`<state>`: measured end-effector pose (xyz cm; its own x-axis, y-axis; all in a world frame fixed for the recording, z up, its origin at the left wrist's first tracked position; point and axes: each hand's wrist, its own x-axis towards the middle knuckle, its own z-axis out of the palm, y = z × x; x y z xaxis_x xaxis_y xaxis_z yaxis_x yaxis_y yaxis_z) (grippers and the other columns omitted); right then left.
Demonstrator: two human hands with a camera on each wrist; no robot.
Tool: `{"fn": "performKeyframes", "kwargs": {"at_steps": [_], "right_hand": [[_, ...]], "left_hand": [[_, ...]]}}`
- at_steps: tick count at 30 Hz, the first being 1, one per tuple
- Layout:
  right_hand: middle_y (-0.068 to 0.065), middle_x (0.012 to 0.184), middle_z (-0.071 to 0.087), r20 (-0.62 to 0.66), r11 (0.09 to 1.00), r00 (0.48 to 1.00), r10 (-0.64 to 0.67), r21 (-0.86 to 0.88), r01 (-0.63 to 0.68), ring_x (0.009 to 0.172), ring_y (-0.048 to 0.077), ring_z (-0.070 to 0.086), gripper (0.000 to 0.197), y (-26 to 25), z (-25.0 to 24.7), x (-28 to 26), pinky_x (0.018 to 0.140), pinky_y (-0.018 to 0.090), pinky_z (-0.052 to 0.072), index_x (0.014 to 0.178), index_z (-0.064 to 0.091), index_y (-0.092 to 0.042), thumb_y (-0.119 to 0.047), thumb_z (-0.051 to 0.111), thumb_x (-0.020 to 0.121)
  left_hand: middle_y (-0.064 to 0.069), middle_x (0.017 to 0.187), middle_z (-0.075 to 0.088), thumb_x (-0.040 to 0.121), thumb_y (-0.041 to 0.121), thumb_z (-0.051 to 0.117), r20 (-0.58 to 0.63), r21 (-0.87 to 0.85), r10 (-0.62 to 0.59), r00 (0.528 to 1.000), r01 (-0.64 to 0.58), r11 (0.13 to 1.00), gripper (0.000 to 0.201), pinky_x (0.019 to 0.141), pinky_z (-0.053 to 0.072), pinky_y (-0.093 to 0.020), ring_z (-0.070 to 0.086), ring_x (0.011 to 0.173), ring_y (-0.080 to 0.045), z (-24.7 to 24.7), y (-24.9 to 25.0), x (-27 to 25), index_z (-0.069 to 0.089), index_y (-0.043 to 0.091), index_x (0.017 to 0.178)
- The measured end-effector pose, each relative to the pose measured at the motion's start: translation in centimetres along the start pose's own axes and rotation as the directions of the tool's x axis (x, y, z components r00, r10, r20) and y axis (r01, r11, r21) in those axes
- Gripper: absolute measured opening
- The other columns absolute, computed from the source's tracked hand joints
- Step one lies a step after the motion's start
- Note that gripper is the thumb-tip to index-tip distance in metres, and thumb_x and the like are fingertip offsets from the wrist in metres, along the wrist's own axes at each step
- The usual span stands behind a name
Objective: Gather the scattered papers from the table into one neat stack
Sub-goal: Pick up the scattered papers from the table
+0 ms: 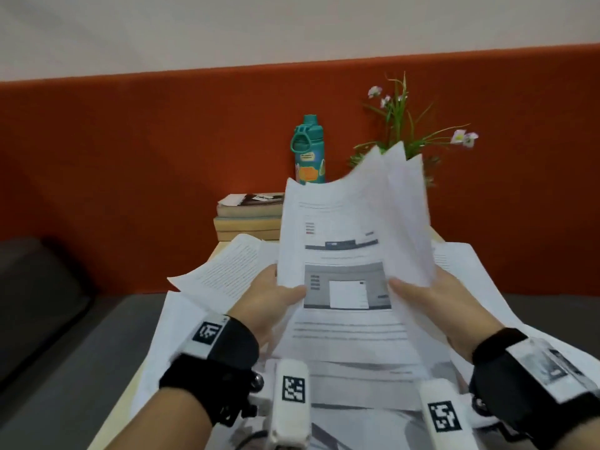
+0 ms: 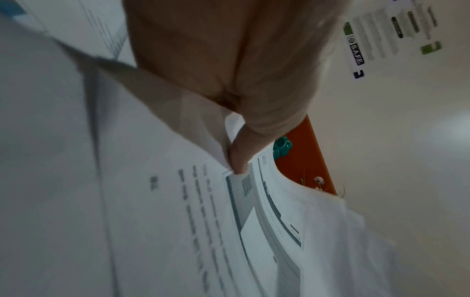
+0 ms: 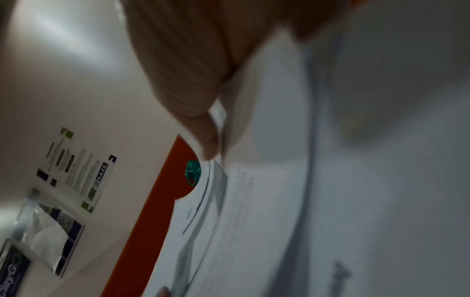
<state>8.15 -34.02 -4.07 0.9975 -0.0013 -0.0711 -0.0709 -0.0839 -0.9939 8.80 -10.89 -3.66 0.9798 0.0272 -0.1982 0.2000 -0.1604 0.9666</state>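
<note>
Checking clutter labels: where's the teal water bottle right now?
Head view: the teal water bottle stands upright at the table's far edge against the orange partition, behind the stack of books and left of the flowering plant.

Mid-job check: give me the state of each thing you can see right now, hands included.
Left hand: grips the bundle's left edge, thumb on top.
Right hand: grips the bundle's right edge.
Bundle of papers: lifted, tilted up, sheets fanned and uneven.
Loose papers: lying scattered on the table, overlapping.
Bottle: upright, cap on.
Books: stacked flat, closed.
Plant: upright behind the bundle.
</note>
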Motion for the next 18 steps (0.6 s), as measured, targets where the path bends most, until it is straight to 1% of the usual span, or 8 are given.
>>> {"fn": "performKeyframes", "kwargs": {"at_steps": [3,5,6,8,10,14,16,18], "right_hand": [[0.0,0.103,0.071,-0.172,1.0,0.985,-0.009,-0.019,0.006,0.097,0.023,0.067,0.04,1.5,-2.1,0.8,0.071,0.028,0.049,0.126,0.059,-0.009,-0.008,0.066,0.086],[-0.004,0.096,0.073,-0.224,1.0,0.975,0.013,0.003,-0.012,0.097,0.026,0.067,0.04,2.3,-3.5,1.0,0.079,0.032,0.05,0.124,0.061,-0.011,-0.006,0.066,0.085],[-0.005,0.092,0.075,-0.226,0.999,0.974,0.031,-0.001,-0.032,0.096,0.026,0.068,0.039,2.5,-3.8,0.8,0.085,0.035,0.05,0.123,0.062,-0.014,-0.007,0.066,0.085],[-0.001,0.092,0.078,-0.216,0.998,0.974,0.064,0.007,-0.064,0.095,0.028,0.069,0.032,3.2,-4.2,0.6,0.086,0.041,0.051,0.118,0.064,-0.016,-0.01,0.065,0.086],[0.005,0.098,0.076,-0.203,0.995,0.974,0.104,0.024,-0.102,0.095,0.031,0.069,0.028,3.6,-4.0,0.6,0.087,0.045,0.051,0.114,0.064,-0.015,-0.012,0.066,0.086],[0.011,0.104,0.076,-0.183,0.988,0.97,0.158,0.031,-0.155,0.097,0.037,0.07,0.032,4.4,-3.5,0.9,0.096,0.058,0.047,0.116,0.065,-0.015,-0.016,0.068,0.083],[0.012,0.104,0.076,-0.178,0.985,0.969,0.17,0.033,-0.167,0.097,0.039,0.07,0.031,4.4,-3.3,0.9,0.095,0.058,0.047,0.115,0.065,-0.015,-0.016,0.068,0.084],[0.013,0.104,0.075,-0.162,0.986,0.972,0.169,0.033,-0.165,0.097,0.04,0.069,0.03,4.3,-3.1,0.9,0.096,0.059,0.046,0.115,0.065,-0.014,-0.014,0.066,0.085]], "left_hand": [[-0.008,0.125,0.058,0.09,0.038,0.058,-0.121,0.329,-0.078,0.99,0.114,0.938,0.045,0.095,0.049,-0.04,0.059,0.112,-0.028,-1.7,-0.8,0.5,0.045,0.014,0.127],[-0.015,0.145,0.04,0.085,0.056,0.055,-0.318,0.598,-0.156,0.935,0.325,0.732,0.078,0.106,0.039,-0.042,0.044,0.13,-0.034,-4.3,-1.9,1.6,0.03,0.009,0.142],[-0.018,0.149,0.033,0.083,0.06,0.054,-0.42,0.632,-0.187,0.888,0.434,0.642,0.088,0.107,0.036,-0.043,0.039,0.134,-0.036,-5.8,-2.4,2.1,0.024,0.006,0.145],[-0.019,0.143,0.041,0.077,0.067,0.049,-0.502,0.653,-0.207,0.84,0.525,0.546,0.09,0.099,0.04,-0.042,0.045,0.127,-0.037,-8.2,-3.7,3.1,0.036,0.005,0.141],[-0.017,0.133,0.052,0.072,0.072,0.043,-0.475,0.701,-0.195,0.858,0.503,0.505,0.085,0.095,0.043,-0.041,0.051,0.118,-0.034,-8.5,-4.2,3.4,0.053,0.01,0.131],[-0.015,0.148,0.038,0.07,0.071,0.05,-0.44,0.73,-0.135,0.888,0.441,0.522,0.096,0.107,0.036,-0.048,0.04,0.131,-0.035,-5.5,-4.1,3.7,0.037,0.01,0.143],[-0.013,0.145,0.047,0.065,0.063,0.058,-0.379,0.664,-0.152,0.913,0.382,0.643,0.101,0.102,0.044,-0.045,0.05,0.125,-0.034,-4.3,-4.0,4.1,0.03,0.009,0.146],[-0.013,0.138,0.053,0.076,0.038,0.065,-0.377,0.546,-0.171,0.91,0.368,0.753,0.085,0.094,0.049,-0.035,0.056,0.118,-0.031,-4.1,-3.8,4.4,0.028,0.003,0.145]]}}
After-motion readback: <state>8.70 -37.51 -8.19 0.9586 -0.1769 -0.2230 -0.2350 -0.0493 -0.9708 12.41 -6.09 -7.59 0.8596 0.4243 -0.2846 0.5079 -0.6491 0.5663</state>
